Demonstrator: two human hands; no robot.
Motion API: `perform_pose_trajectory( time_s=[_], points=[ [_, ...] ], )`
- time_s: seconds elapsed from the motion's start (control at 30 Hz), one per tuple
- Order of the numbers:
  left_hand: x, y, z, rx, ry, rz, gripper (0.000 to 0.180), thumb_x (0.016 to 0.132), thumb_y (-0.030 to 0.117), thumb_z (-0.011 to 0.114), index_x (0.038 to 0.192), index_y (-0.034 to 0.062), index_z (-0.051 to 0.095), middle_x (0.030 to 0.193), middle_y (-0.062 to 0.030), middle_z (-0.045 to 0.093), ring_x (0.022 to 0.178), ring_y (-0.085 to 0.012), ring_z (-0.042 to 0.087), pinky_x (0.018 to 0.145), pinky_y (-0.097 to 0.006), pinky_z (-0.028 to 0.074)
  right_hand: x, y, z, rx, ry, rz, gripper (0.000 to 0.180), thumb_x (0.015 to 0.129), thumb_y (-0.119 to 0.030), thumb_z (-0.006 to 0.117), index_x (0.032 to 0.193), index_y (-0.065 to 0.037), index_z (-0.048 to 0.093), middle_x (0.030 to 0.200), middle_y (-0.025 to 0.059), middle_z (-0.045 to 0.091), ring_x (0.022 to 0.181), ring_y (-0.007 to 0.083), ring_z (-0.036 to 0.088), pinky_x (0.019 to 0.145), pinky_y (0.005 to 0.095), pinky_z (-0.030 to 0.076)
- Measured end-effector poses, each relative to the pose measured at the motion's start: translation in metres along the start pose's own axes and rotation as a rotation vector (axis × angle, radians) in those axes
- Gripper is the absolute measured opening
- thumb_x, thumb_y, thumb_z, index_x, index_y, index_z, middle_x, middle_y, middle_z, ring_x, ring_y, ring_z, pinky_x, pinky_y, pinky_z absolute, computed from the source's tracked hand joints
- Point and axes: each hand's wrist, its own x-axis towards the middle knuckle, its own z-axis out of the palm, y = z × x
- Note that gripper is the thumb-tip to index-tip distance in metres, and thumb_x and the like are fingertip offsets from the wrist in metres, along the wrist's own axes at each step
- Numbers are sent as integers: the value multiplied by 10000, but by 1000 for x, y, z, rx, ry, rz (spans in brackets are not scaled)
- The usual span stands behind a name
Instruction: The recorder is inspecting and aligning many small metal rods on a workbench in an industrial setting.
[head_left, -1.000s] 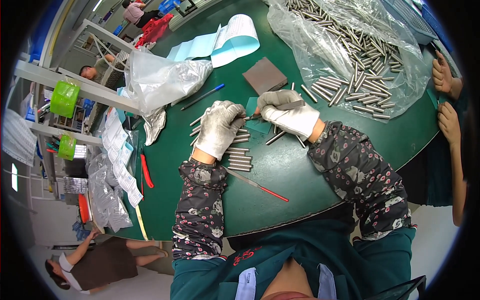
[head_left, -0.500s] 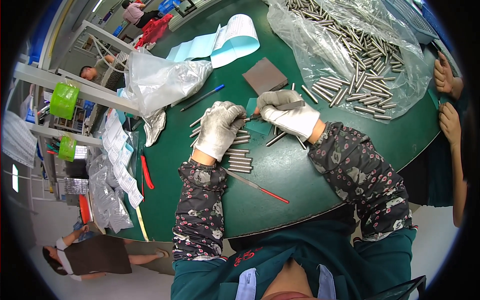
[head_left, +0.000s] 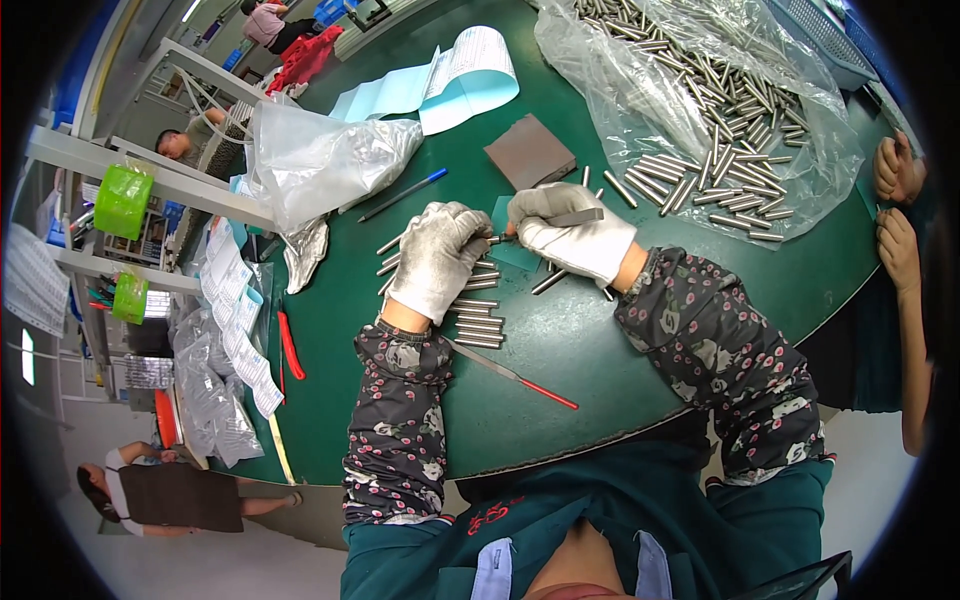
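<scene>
My left hand (head_left: pixel 436 262), in a whitish work glove, is closed round a short metal pin (head_left: pixel 495 239) whose end sticks out towards the right. My gloved right hand (head_left: pixel 580 238) pinches a flat grey bar (head_left: pixel 575 217), and its fingertips meet the pin's end. Below and beside the left hand lie rows of steel pins (head_left: pixel 480 327) on the green table (head_left: pixel 560 360). A few more pins (head_left: pixel 549 281) lie under the right hand, next to a small green sheet (head_left: pixel 514 252). A needle file with a red handle (head_left: pixel 548 393) rests nearer to me.
A clear plastic bag (head_left: pixel 640 110) with a heap of steel pins covers the far right. Beyond my hands lie a brown square block (head_left: pixel 530 152), a blue pen (head_left: pixel 405 194) and paper sheets (head_left: pixel 470 85). Red-handled pliers (head_left: pixel 290 345) lie left. Another person's hands (head_left: pixel 898 200) are at the right edge.
My right hand has shifted very slightly left with the grey bar; my left hand stays put. The other person's upper hand at the right edge has moved down a little.
</scene>
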Motion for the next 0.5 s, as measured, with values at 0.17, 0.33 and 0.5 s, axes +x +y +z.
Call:
perform_pose_trajectory(
  time_s=[0.17,0.33,0.5],
  points=[
    [0,-1,-1,1,-6,-2,164,661,101,653,817,119,606,785,-33,582,801,-240,536,696,-352,417,1,2,2,-41,32,-34,96,786,-83,479,788,-32,560,698,42,558,670,113,538,645,235,440],
    [0,-2,2,4,-2,3,164,665,108,651,821,128,606,788,-26,581,803,-236,535,696,-350,411,0,5,-2,-10,103,-36,112,782,-85,495,801,-30,591,717,58,588,672,104,551,640,234,451],
    [0,-1,-1,20,-7,-6,165,665,114,649,824,129,606,789,-24,580,807,-233,533,700,-353,408,0,3,0,2,94,-36,119,777,-79,493,790,-23,597,702,59,592,667,105,555,635,233,452]
  ],
)
